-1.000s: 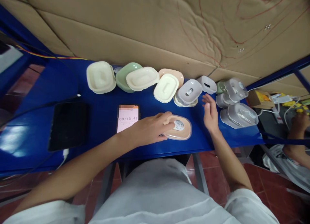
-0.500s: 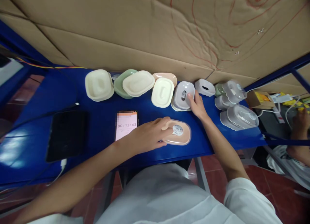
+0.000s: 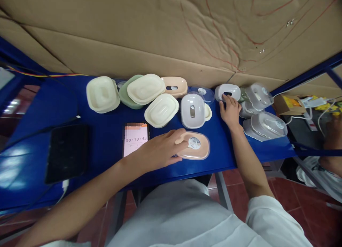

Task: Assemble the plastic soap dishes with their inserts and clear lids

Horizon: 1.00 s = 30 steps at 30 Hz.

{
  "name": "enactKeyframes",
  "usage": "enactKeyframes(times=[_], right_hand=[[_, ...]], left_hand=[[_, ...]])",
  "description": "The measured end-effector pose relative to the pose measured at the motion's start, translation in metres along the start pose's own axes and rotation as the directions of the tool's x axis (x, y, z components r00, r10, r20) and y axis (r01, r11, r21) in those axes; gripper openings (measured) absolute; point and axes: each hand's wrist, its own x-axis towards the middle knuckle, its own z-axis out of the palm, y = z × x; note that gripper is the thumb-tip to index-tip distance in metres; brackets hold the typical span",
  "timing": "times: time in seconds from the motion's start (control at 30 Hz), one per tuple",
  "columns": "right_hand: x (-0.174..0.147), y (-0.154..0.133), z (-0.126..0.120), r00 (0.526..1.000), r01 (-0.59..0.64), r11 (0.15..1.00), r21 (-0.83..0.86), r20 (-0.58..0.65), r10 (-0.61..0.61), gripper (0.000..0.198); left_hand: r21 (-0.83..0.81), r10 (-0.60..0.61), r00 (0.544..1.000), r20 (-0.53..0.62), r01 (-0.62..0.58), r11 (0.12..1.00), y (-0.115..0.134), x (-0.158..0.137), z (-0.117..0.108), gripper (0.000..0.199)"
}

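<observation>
My left hand [image 3: 167, 147] rests on the left end of a peach soap dish [image 3: 201, 149] with a clear lid and round label, its fingers over the top and the edge. Farther back, my right hand [image 3: 229, 112] touches the front of a pale grey slotted soap dish [image 3: 235, 91] with its fingers apart. Between the hands and the back row sits another pale grey slotted dish [image 3: 185, 113]. A cream piece [image 3: 208, 113] shows partly from under its right side, and a clear lid [image 3: 204, 94] lies behind it.
Cream dishes [image 3: 103, 94], a green dish [image 3: 125, 97] and a peach slotted dish [image 3: 181, 85] line the cardboard wall. Lidded grey stacks [image 3: 267, 126] stand at the right. A phone [image 3: 136, 140] and a black tablet [image 3: 66, 152] with cable lie left. Another person's arm [image 3: 332, 133] is far right.
My right hand has left one grey dish and moved right to the other. The first grey dish and a cream dish have shifted left, exposing the clear lid. My left hand stays put.
</observation>
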Motion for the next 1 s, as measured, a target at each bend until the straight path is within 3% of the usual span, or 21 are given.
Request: enactKeyframes(times=[0.23, 0.3, 0.4, 0.47, 0.5, 0.57, 0.63, 0.67, 0.77, 0.9, 1.0], right_hand=[[0.006, -0.007, 0.007, 0.994, 0.066, 0.998, 0.011, 0.083, -0.067, 0.052], [0.004, -0.014, -0.004, 0.992, 0.095, 0.995, 0.026, 0.083, -0.097, 0.052], [-0.02, -0.033, -0.04, 0.975, 0.219, 0.969, 0.118, -0.001, -0.22, 0.049], [-0.052, -0.053, -0.071, 0.922, 0.379, 0.89, 0.254, -0.015, -0.388, 0.046], [-0.071, -0.063, -0.085, 0.87, 0.455, 0.829, 0.324, 0.038, -0.492, 0.045], [-0.11, -0.08, -0.103, 0.709, 0.597, 0.714, 0.365, 0.176, -0.683, 0.056], [-0.142, -0.089, -0.108, 0.622, 0.666, 0.679, 0.31, 0.272, -0.734, 0.067], [-0.153, -0.089, -0.107, 0.613, 0.68, 0.68, 0.273, 0.297, -0.732, 0.069], [-0.167, -0.071, -0.103, 0.649, 0.65, 0.729, 0.216, 0.34, -0.68, 0.066], [-0.157, -0.034, -0.109, 0.742, 0.52, 0.831, 0.196, 0.378, -0.553, 0.064], [-0.142, -0.014, -0.108, 0.758, 0.471, 0.851, 0.232, 0.388, -0.525, 0.067]], left_hand=[[0.01, 0.007, 1.0, 0.001, -0.007, 1.0, 0.001, 0.001, -0.001, 0.046], [-0.002, 0.002, 1.0, -0.003, -0.002, 1.0, 0.001, 0.001, -0.002, 0.046], [-0.04, -0.039, 0.999, -0.003, 0.038, 0.998, 0.004, 0.002, -0.003, 0.043], [-0.076, -0.072, 0.997, -0.001, 0.071, 0.995, 0.005, 0.002, -0.002, 0.043], [-0.097, -0.08, 0.997, -0.007, 0.079, 0.992, 0.005, 0.001, 0.0, 0.045], [-0.144, -0.069, 0.996, -0.047, 0.062, 0.988, 0.005, 0.0, 0.003, 0.052], [-0.189, -0.06, 0.993, -0.1, 0.04, 0.981, 0.004, -0.001, 0.007, 0.063], [-0.211, -0.06, 0.992, -0.112, 0.036, 0.977, 0.003, -0.001, 0.008, 0.068], [-0.228, -0.07, 0.99, -0.12, 0.041, 0.973, 0.001, -0.002, 0.011, 0.066], [-0.097, -0.043, 0.983, -0.176, 0.026, 0.995, -0.002, 0.001, 0.012, 0.055], [-0.013, -0.035, 0.98, -0.196, 0.034, 0.999, -0.006, 0.004, 0.013, 0.057]])
